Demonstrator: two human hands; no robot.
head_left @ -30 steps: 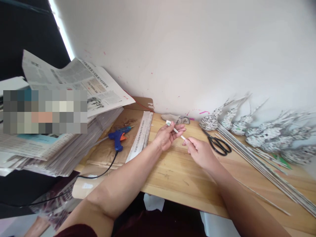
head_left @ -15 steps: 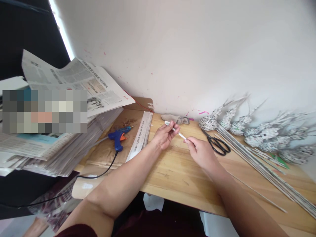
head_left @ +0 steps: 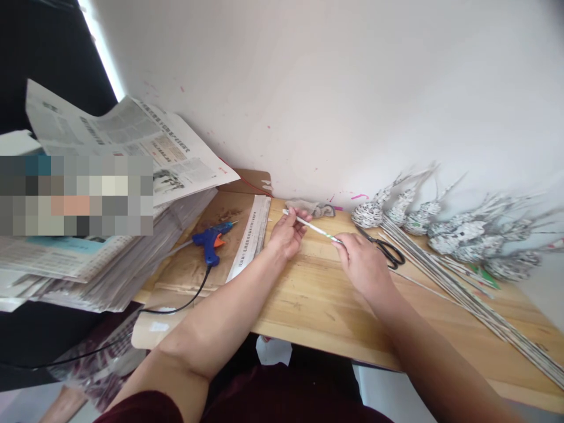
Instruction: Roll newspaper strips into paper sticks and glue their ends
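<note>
Tube (head_left: 318, 228) observed held aslant above the bench (head_left: 304, 305). Left hand (head_left: 286, 236): fingers curled, gripping near its left end. Right hand (head_left: 360, 264): fingers pinching its right end. Scissors (head_left: 395, 254) lie alongside, partly hidden.

With my left hand (head_left: 287, 235) I hold a thin rolled paper tube (head_left: 318, 230) near one end, and my right hand (head_left: 359, 262) pinches it near the other, so it slants above the wooden worktop (head_left: 304, 305). Beyond my left forearm lie a printed paper strip (head_left: 247, 239) and a blue glue gun (head_left: 210, 242), with stacked newspapers (head_left: 106, 282) further left. Black scissors (head_left: 399, 251) lie partly behind my right hand; to the right are long paper sticks (head_left: 458, 291) and, along the wall, woven paper shapes (head_left: 368, 215).
</note>
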